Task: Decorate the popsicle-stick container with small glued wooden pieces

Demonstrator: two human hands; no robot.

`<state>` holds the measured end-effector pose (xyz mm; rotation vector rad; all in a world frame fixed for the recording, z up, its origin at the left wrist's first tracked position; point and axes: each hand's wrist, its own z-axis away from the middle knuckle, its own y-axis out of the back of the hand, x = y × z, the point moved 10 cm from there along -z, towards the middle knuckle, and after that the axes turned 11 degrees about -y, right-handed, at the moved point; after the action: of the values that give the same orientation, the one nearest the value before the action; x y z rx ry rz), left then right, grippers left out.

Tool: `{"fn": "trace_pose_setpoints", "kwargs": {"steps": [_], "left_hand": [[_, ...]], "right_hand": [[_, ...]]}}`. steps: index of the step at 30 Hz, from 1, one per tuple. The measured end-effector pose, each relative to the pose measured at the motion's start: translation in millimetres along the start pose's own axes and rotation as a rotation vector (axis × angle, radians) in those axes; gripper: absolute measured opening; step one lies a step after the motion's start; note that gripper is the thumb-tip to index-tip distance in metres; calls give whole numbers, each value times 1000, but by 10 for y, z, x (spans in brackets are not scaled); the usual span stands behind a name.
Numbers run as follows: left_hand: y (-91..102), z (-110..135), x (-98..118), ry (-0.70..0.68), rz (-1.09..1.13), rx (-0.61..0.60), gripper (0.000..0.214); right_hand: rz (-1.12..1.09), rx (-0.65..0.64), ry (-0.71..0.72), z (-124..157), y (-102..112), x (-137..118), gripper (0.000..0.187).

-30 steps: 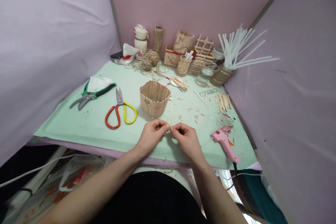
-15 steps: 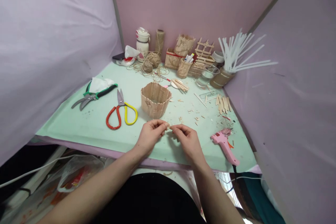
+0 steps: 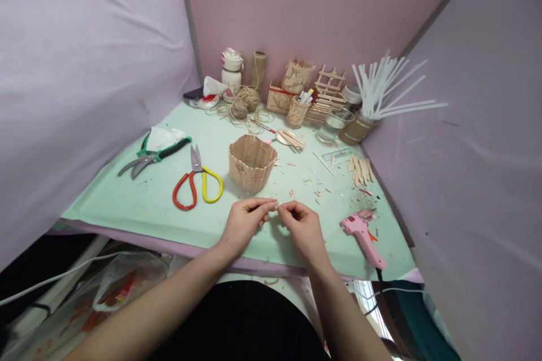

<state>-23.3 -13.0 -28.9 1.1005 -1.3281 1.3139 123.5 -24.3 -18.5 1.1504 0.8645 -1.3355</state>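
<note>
My left hand [image 3: 245, 220] pinches a tiny pale piece [image 3: 276, 205], which looks like wood, between thumb and forefinger. The fingertips of my right hand [image 3: 300, 225] are closed at the other side of that piece, and the two hands nearly meet. The piece is too small to make out its shape. Just beyond my hands stands a basket of craft sticks [image 3: 253, 172], open at the top. Scissors [image 3: 197, 177] with one red and one yellow handle lie to the left of it. A pink glue gun [image 3: 363, 237] rests to the right of my right hand.
Green-handled pruning shears [image 3: 154, 152] lie far left. Wood scraps [image 3: 317, 194] and a pile of craft sticks [image 3: 361, 169] are on the right. Along the back stand twine [image 3: 248, 101], a bottle [image 3: 231, 73], stick-made holders [image 3: 279, 97], a cup of water [image 3: 334, 124] and white glue sticks [image 3: 381, 87].
My left hand has shifted slightly right, bringing its fingertips closer to the right hand's. The whole view has moved a little; the things on the table stay in place.
</note>
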Motion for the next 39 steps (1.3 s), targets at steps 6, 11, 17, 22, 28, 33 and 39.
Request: {"fn": "trace_pose_setpoints", "kwargs": {"steps": [6, 11, 17, 22, 28, 33, 39], "left_hand": [[2, 12, 53, -47, -35, -9, 44], [145, -1, 111, -102, -149, 29, 29], [459, 77, 759, -495, -589, 84, 25], [303, 95, 1475, -935, -1086, -54, 39], [-63, -265, 1350, -933, -1409, -502, 38], [-225, -521, 1290, -826, -1396, -693, 13], [-255, -590, 1273, -745, -1299, -780, 20]], "right_hand": [[18, 29, 6, -11, 16, 23, 21], [25, 21, -6, 14, 12, 4, 23], [21, 3, -19, 77, 47, 0, 24], [43, 5, -10, 98, 104, 5, 26], [68, 11, -5, 109, 151, -31, 24], [13, -5, -44, 117, 207, -36, 27], [-53, 0, -80, 113, 270, -45, 25]]}}
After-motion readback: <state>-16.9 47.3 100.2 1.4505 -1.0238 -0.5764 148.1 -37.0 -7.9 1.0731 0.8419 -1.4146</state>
